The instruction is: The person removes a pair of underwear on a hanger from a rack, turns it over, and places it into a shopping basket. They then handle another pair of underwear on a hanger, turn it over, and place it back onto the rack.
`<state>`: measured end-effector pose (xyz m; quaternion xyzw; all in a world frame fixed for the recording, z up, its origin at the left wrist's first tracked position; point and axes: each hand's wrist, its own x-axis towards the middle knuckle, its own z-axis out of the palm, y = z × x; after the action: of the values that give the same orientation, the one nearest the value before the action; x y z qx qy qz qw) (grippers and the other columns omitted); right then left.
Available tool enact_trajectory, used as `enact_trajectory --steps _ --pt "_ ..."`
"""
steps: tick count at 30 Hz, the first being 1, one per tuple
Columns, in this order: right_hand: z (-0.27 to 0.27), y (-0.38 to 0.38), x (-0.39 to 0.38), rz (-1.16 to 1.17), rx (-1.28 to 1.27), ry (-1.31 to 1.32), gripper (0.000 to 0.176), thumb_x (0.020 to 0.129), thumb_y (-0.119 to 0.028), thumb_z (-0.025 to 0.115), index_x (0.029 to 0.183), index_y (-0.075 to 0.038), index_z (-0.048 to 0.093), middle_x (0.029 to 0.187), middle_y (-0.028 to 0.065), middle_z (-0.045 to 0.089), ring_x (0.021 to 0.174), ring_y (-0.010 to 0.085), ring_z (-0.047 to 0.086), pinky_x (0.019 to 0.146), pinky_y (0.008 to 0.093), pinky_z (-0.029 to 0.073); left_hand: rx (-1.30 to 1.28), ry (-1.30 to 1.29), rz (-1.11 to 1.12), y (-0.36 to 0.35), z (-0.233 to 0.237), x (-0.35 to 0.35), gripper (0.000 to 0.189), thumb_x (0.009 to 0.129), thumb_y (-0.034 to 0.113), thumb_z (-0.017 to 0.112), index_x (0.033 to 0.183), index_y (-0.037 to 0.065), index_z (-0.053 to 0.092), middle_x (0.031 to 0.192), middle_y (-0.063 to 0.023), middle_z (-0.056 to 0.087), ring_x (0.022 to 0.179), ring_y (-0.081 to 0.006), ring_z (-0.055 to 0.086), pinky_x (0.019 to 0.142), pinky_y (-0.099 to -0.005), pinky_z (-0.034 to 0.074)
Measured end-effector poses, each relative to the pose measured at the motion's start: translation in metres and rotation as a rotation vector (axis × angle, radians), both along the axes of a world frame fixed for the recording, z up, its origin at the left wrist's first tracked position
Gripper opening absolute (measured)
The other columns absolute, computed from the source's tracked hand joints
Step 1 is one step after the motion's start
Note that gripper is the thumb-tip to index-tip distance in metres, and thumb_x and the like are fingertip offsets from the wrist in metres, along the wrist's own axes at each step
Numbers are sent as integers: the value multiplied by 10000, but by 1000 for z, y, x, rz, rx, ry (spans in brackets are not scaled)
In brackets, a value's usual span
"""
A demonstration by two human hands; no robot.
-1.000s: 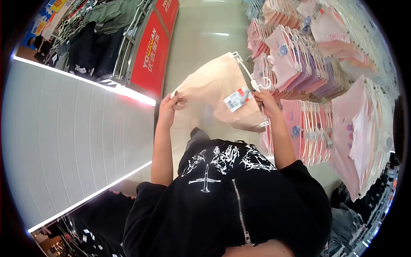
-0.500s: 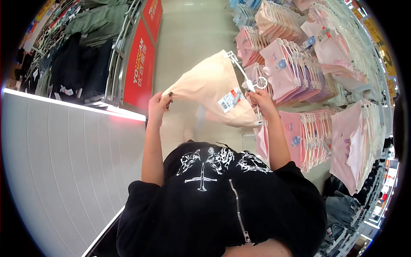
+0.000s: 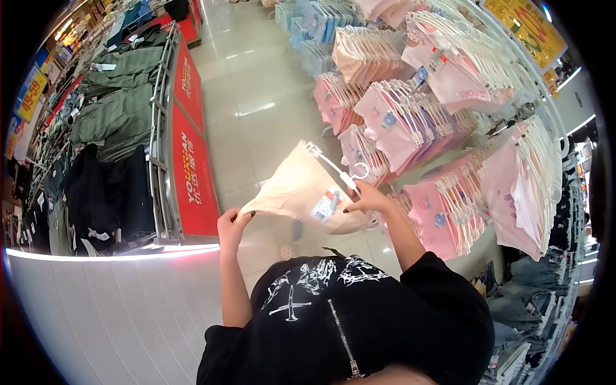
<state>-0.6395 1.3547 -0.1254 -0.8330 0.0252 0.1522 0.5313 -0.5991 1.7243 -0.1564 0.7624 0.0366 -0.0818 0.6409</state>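
A pale peach pair of underpants (image 3: 292,186) is stretched out in front of my body, clipped to a white plastic hanger (image 3: 330,165). My left hand (image 3: 232,228) is closed, pinching the narrow end of the fabric between thumb and fingers. At the other side my right hand (image 3: 371,197) grips the hanger near its hook, the fingertips lying close to the tag. A white price tag (image 3: 326,205) with a red corner and a grey security tag hangs on the front. The lower clip of the hanger is hidden behind my right hand.
On the right, wall racks carry rows of pink underwear (image 3: 391,122) on hangers, with peach and blue ones further up. To the left stands a red-sided bin (image 3: 192,186) of dark and green clothes. Nearer is a white panelled counter (image 3: 115,308). Tiled floor (image 3: 250,96) runs between.
The view has tilted up, showing more of the aisle and racks. In the picture, both hands and the underpants sit lower. The grip stays the same.
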Motion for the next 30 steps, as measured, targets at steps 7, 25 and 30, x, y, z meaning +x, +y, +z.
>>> enact_trajectory --steps 7,25,30 --pt "-19 8 -4 -55 -168 -62 329 552 -87 650 824 -22 476 708 39 483 647 137 474 588 271 408 -12 119 -49 1 -11 -3 99 725 88 668 725 5 615 592 50 497 547 -19 397 480 -180 296" --pt "-53 -12 -51 -286 -316 -24 468 554 -259 738 895 -16 530 768 101 569 692 202 563 628 313 442 209 -24 -236 -33 -47 8 186 774 174 583 862 13 605 762 -72 633 700 -125 587 656 -253 451" --pt "-76 -20 -67 -401 -350 -83 402 596 -233 707 884 -16 527 708 96 550 636 205 553 583 319 436 168 78 -266 -29 -55 8 197 775 187 581 866 13 604 765 -77 639 707 -138 588 666 -261 446"
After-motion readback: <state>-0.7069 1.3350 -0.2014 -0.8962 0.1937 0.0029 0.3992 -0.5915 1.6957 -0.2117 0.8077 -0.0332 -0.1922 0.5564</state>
